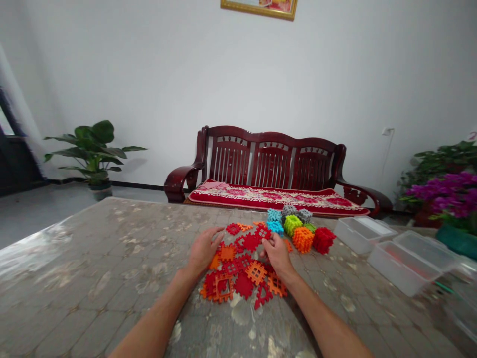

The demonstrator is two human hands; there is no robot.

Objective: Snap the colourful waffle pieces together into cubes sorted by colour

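Bare forearms (pixel 160 308) run in from five and seven o'clock to flank a pile of red and orange tiles (pixel 244 286).

At the pile's one o'clock edge, the right hand (pixel 278 254) has its grip pinching a red windowed tile (pixel 263 231) by its near side, seemingly to leave the other toothed edges free. The left hand (pixel 204 247) holds its grip spread at ten o'clock, perhaps to fence the pile; whether it touches a tile, I cannot tell. The tiles overlap, mostly flat, on the bench (pixel 112 258), within reach of both hands. Toward two o'clock, orange (pixel 303 239) and red stacks (pixel 324 240) stand with others grouped by colour, probably set apart to avoid mixing; clear boxes (pixel 391 271) sit at three o'clock.
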